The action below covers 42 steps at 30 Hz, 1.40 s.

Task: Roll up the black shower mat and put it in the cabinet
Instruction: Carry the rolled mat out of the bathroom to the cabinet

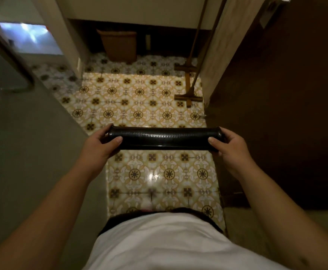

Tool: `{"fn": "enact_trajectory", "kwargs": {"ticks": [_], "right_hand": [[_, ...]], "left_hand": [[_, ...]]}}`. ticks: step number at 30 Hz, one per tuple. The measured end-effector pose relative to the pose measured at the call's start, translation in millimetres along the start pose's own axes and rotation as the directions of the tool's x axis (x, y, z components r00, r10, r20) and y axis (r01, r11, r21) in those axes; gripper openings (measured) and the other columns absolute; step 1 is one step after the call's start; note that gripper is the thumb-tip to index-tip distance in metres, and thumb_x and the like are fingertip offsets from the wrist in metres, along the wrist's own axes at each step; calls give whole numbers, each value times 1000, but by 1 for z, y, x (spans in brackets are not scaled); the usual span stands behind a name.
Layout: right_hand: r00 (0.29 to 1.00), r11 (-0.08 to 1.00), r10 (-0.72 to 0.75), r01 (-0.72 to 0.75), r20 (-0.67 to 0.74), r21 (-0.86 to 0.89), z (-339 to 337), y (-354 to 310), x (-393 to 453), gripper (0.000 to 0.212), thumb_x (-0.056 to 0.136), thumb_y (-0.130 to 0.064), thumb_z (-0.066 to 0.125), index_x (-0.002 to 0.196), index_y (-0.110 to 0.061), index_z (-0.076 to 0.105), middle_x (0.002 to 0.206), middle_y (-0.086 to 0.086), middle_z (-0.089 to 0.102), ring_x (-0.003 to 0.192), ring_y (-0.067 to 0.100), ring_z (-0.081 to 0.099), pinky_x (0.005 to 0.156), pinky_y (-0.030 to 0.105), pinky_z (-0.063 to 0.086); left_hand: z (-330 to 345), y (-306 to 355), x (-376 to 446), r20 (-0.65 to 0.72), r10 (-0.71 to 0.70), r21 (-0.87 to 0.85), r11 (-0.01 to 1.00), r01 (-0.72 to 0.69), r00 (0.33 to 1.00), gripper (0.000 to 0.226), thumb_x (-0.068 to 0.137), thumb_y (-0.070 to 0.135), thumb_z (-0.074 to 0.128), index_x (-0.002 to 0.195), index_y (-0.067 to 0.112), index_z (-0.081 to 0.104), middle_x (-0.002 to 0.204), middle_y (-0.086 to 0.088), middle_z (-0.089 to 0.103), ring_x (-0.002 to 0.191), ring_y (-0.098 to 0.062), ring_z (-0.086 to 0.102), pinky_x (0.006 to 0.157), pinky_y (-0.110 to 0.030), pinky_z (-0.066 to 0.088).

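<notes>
One rolled black shower mat (165,138) hangs level above the floor at picture centre, gripped at its two ends: left hand (99,145) at 9 o'clock, right hand (231,146) at 3, thumbs on top. Beyond, patterned floor tiles (137,98); one brown bin (118,45) at 11 o'clock, one wooden stand (188,82) at 1.

We see a glossy black rolled mat (165,138) with a fine ribbed texture, above a floor (139,98) of cream and yellow tiles patterned with dark brown stars and crosses. A brown bin (118,44) stands beyond, near a brown wooden stand (188,82); our shirt (165,244) is white.
</notes>
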State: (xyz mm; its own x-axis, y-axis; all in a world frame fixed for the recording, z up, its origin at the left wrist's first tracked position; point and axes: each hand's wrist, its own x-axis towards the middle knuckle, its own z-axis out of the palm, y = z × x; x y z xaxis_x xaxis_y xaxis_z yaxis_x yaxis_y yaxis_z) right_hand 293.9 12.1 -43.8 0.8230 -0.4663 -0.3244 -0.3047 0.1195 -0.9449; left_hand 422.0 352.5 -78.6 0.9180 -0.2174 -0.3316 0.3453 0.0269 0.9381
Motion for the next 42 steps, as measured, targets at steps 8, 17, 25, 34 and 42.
{"fn": "enact_trajectory", "kwargs": {"ticks": [8,17,25,34,42], "right_hand": [[998,999,37,-36,53,-20,43,-29,90,36,85,-5,70,104,-35,69,104,-5,72,93,9,70,69,23,57],[987,995,81,-72,140,-66,70,-46,229,49,87,-5,70,134,-12,56,121,7,66,105,22,67,81,36,59],[964,991,92,-65,249,-115,79,-97,378,36,85,-9,72,116,-27,66,112,-1,69,98,18,70,72,31,58],[903,973,99,1,418,-232,148,-135,491,33,87,-10,71,116,-26,66,113,0,68,94,15,70,67,25,56],[826,955,138,36,547,-295,275,-153,560,31,88,-10,71,117,-19,67,104,-3,73,95,18,70,70,26,57]], "left_hand": [[-17,33,82,-29,4,33,999,-3,1000,62,83,13,71,141,20,48,120,6,61,100,-10,67,78,-29,56],[-5,53,182,-157,-9,84,996,23,988,62,86,10,71,142,17,46,114,4,63,96,-14,68,79,-32,57],[32,88,280,-260,-44,2,999,46,965,58,85,12,71,139,19,51,119,0,61,99,-15,68,81,-34,57],[24,110,336,-430,-107,-109,992,67,896,56,89,7,66,142,15,48,123,-4,58,106,-21,63,84,-34,56],[-57,122,386,-539,-133,-150,987,61,832,49,90,9,64,138,14,52,122,-9,62,105,-22,65,79,-31,56]]}}
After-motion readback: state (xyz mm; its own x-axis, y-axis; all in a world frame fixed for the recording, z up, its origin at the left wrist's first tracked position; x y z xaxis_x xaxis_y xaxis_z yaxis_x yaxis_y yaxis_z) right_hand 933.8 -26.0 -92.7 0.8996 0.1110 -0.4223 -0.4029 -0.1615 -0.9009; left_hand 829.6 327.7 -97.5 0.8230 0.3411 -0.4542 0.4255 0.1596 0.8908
